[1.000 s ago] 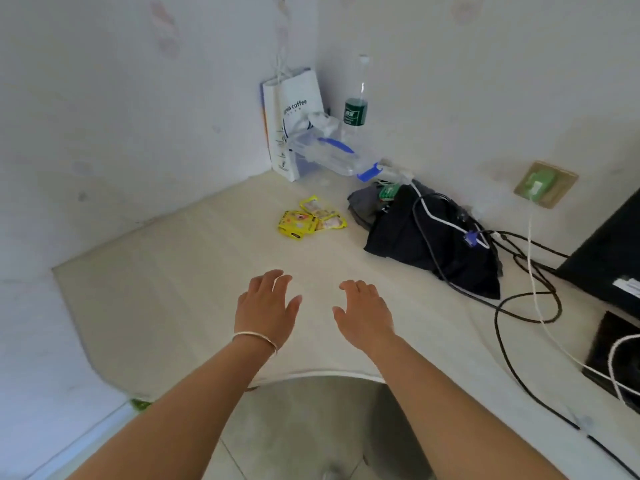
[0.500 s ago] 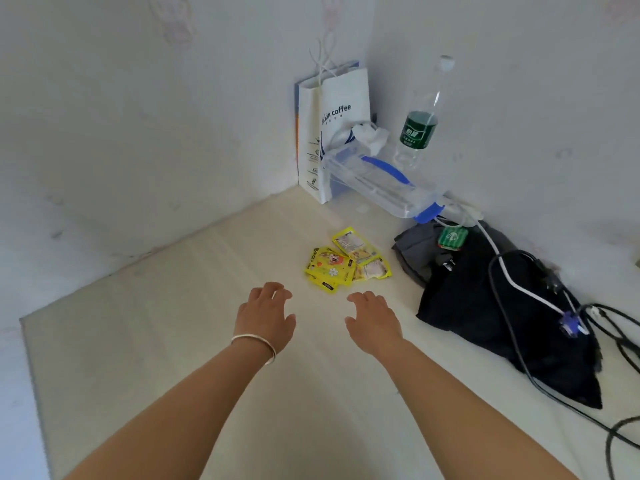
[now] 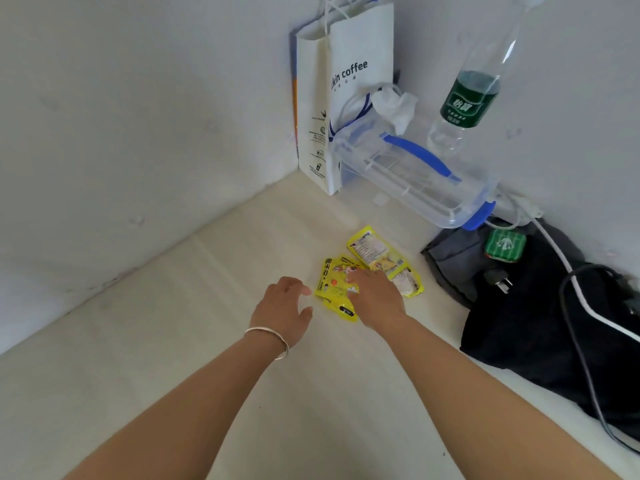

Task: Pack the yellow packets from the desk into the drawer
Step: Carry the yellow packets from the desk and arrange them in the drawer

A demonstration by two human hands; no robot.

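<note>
Several yellow packets (image 3: 372, 252) lie in a small overlapping pile on the pale desk (image 3: 173, 358), near its back corner. My right hand (image 3: 375, 297) rests flat on top of the pile, fingers spread over the front packets and hiding part of them. My left hand (image 3: 282, 308), with a silver bangle on the wrist, hovers just left of the pile with its fingers apart and nothing in it. No drawer is in view.
A white paper coffee bag (image 3: 341, 98) stands in the corner. A clear plastic box with blue clips (image 3: 412, 174) and a water bottle (image 3: 467, 95) are beside it. Dark clothing with cables (image 3: 540, 313) covers the desk to the right.
Both hands have reached forward toward the corner. The right hand now lies on the yellow packets and the left hand has come up beside them. The view has moved closer.
</note>
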